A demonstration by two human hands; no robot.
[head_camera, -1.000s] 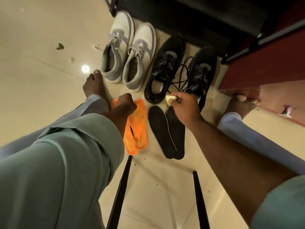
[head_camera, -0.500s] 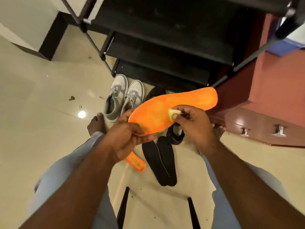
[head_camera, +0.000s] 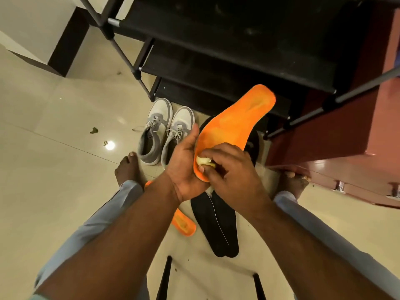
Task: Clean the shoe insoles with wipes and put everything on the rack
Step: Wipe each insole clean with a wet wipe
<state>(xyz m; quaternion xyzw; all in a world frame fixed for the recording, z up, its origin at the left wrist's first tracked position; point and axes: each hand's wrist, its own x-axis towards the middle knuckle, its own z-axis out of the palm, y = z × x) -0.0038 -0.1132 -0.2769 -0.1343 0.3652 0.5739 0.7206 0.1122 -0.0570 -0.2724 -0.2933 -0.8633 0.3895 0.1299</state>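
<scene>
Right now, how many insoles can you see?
4: one orange insole held in the left hand, a second orange one on the floor, two black insoles overlapping on the floor. More may be hidden.

I have one view only: a wide-angle head camera, aimed forward and steeply down. It sits close above the hands, which fill the frame centre. The shoe rack (head_camera: 227, 50) occupies the top of the frame; the floor (head_camera: 54, 169) lies below and left of the rack.
</scene>
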